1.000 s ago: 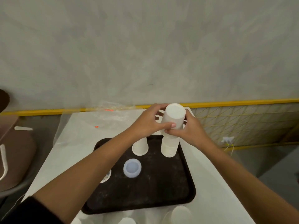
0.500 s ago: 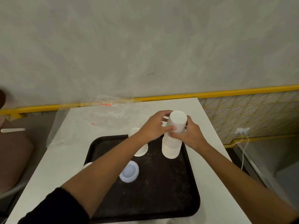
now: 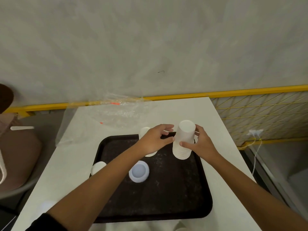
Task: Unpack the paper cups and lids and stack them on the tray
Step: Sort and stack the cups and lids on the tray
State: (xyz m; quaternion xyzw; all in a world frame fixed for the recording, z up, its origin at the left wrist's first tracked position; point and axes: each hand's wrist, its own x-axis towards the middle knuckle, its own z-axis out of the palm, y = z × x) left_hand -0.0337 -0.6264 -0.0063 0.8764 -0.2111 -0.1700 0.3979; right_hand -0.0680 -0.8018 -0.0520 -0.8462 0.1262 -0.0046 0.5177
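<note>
A stack of upside-down white paper cups [image 3: 183, 144] stands at the far right of the black tray [image 3: 166, 197]. My right hand [image 3: 200, 145] grips it, thumb on the front and fingers behind. My left hand [image 3: 154, 141] is just left of the stack with its fingers apart; only the thumb tip reaches the stack's side. A second, shorter stack of cups [image 3: 144, 131] stands behind my left hand and is mostly hidden by it. A bluish-white lid [image 3: 139, 171] lies on the tray beside my left forearm.
A crumpled clear plastic bag [image 3: 108, 117] lies at the back of the white table [image 3: 66, 164]. Another white round piece [image 3: 98, 167] sits at the tray's left edge. Beyond the table are a yellow rail and mesh [image 3: 258, 117]; a brown chair [image 3: 18, 157] stands at left.
The upper cups have been pushed down onto the stack, which is lower now. My left hand has loosened from the stack and opened. My right hand still holds it.
</note>
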